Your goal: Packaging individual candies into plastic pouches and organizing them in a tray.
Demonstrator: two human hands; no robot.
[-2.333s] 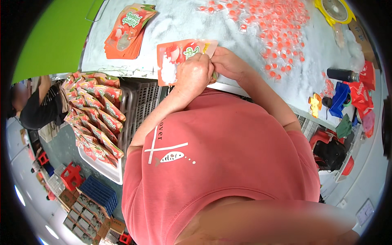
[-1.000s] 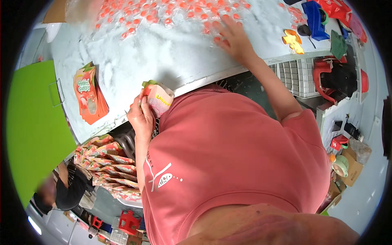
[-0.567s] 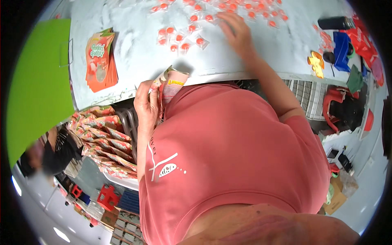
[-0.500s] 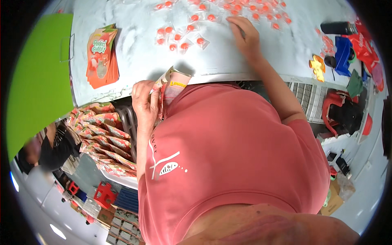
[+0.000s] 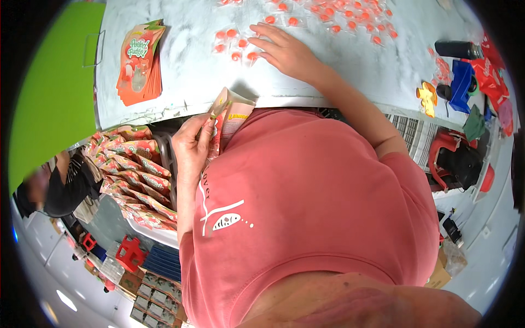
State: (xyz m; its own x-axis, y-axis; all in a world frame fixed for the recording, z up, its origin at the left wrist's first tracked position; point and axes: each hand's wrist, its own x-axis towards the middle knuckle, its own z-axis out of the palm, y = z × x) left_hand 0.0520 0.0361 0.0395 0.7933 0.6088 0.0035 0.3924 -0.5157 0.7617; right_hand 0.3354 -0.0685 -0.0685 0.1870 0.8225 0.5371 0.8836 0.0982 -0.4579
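My left hand [image 5: 192, 138] grips a red and beige pouch [image 5: 236, 112] at the table's near edge, its mouth spread and facing the tabletop. Over the table, my right hand [image 5: 289, 53] is open, fingers stretched out to the left. Its fingertips reach a small group of clear-wrapped red candies [image 5: 235, 56], partly covering the rightmost ones. Whether they touch is hard to tell. More wrapped candies [image 5: 351, 24] lie scattered beyond the hand at the far side.
A stack of flat pouches [image 5: 139, 65] lies on the table's left. Filled pouches [image 5: 136, 169] crowd a crate below the left edge. A black bottle [image 5: 458, 50], a blue holder [image 5: 462, 85] and a yellow wrapper [image 5: 427, 98] sit at right. Another person [image 5: 63, 188] is at far left.
My right hand has swept left and slightly nearer, from beside the large candy spread to the small group. The pouch stays in my left hand. The view has shifted a little.
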